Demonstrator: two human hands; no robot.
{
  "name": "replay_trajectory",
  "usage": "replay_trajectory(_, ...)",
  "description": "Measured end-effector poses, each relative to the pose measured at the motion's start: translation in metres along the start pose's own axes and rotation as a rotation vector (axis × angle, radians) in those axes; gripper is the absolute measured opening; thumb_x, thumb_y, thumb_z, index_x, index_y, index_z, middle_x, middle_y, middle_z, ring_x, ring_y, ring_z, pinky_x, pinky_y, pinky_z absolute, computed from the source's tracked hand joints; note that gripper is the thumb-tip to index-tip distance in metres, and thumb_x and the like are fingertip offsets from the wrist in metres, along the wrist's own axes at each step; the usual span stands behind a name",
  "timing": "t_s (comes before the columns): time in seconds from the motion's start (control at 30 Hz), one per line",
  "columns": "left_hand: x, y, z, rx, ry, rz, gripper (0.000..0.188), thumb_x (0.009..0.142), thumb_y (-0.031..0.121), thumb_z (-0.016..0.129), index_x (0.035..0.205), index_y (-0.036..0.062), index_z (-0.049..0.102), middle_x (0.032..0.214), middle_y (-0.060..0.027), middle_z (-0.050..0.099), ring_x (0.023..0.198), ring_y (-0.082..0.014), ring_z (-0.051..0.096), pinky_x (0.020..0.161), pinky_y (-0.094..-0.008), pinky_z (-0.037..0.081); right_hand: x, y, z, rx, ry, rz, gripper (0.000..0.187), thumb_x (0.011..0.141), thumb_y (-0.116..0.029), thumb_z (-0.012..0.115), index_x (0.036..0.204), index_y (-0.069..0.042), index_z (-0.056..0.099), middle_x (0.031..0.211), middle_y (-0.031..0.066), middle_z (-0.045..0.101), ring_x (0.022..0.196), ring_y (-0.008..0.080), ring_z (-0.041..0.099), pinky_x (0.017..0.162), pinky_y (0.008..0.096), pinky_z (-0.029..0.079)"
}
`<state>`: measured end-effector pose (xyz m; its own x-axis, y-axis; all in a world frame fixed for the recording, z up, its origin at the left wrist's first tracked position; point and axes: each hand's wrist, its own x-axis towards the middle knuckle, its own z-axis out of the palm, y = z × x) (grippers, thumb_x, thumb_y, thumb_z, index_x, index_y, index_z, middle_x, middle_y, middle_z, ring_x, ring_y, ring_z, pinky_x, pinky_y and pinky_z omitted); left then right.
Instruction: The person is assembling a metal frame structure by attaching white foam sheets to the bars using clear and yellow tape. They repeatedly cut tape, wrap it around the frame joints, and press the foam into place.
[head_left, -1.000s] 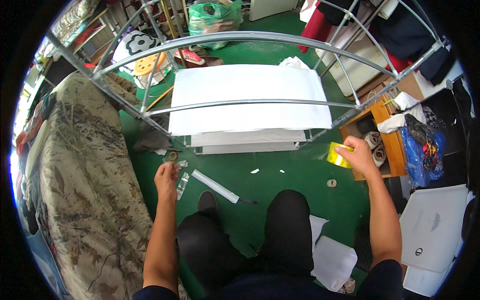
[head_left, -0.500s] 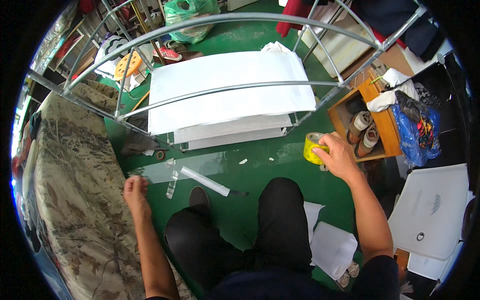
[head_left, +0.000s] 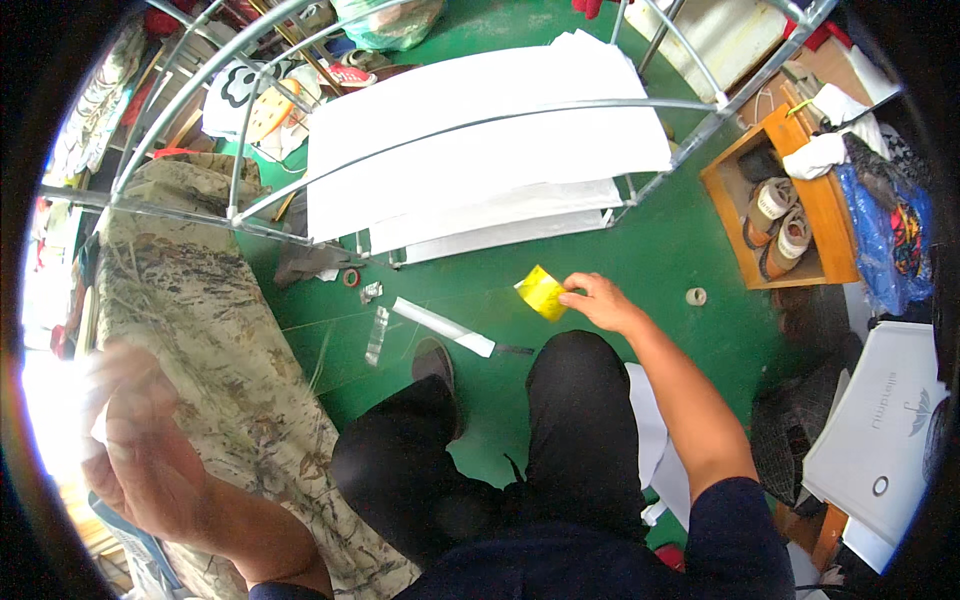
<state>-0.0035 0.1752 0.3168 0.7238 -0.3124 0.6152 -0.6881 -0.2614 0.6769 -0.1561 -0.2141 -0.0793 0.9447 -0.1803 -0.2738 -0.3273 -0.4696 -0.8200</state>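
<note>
My right hand [head_left: 600, 301] pinches a small yellow sheet or packet [head_left: 541, 292] above the green floor, just past my right knee. My left hand [head_left: 135, 440] is blurred at the far left, raised over the camouflage-patterned cloth [head_left: 200, 320], fingers spread and holding nothing that I can make out. On the floor ahead of my knees lies a white-handled tool with a dark tip [head_left: 445, 327], and a clear plastic strip [head_left: 377, 335] lies to its left.
White sheets [head_left: 480, 150] lie stacked under a curved metal tube frame [head_left: 450, 125]. A wooden box with shoes [head_left: 790, 220] stands at right, a small tape roll [head_left: 696, 296] beside it. White boards [head_left: 880, 420] lie at lower right. A small red ring [head_left: 351, 277] rests near the frame.
My right hand has drawn the yellow piece from near the wooden box toward the middle. My left hand has left the floor and swung out over the camouflage cloth.
</note>
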Motion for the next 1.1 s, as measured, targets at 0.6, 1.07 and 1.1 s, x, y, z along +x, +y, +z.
replay_trajectory(0.6, -0.032, 0.011, 0.103, 0.101, -0.526, 0.296, 0.021, 0.089, 0.019, 0.067, 0.076, 0.0028, 0.061, 0.07, -0.0088, 0.06, 0.061, -0.02, 0.052, 0.061, -0.0352, 0.043, 0.028, 0.103, 0.19, 0.252, -0.185, 0.063, 0.033, 0.09, -0.023, 0.069, 0.117, -0.004, 0.064, 0.113, 0.0154, 0.067, 0.104, 0.0305, 0.066, 0.089, 0.0432, 0.054)
replay_trajectory(1.07, -0.041, 0.016, 0.095, 0.109, -0.567, 0.309, 0.02, 0.086, 0.019, 0.067, 0.076, 0.0025, 0.062, 0.068, -0.0084, 0.059, 0.06, -0.0194, 0.051, 0.058, -0.034, 0.039, -0.011, 0.11, 0.206, -0.519, 0.026, 0.014, 0.013, 0.078, -0.008, 0.067, 0.09, -0.003, 0.067, 0.098, 0.0139, 0.065, 0.102, 0.0345, 0.062, 0.085, 0.0476, 0.054)
replay_trajectory(1.1, -0.041, 0.017, 0.093, 0.107, -0.573, 0.309, 0.02, 0.086, 0.019, 0.067, 0.076, 0.0024, 0.062, 0.068, -0.0084, 0.059, 0.06, -0.0194, 0.051, 0.058, -0.034, 0.039, -0.011, 0.107, 0.203, -0.511, 0.017, 0.041, 0.013, 0.078, -0.005, 0.065, 0.092, -0.003, 0.067, 0.098, 0.0139, 0.065, 0.102, 0.0346, 0.062, 0.085, 0.0475, 0.054)
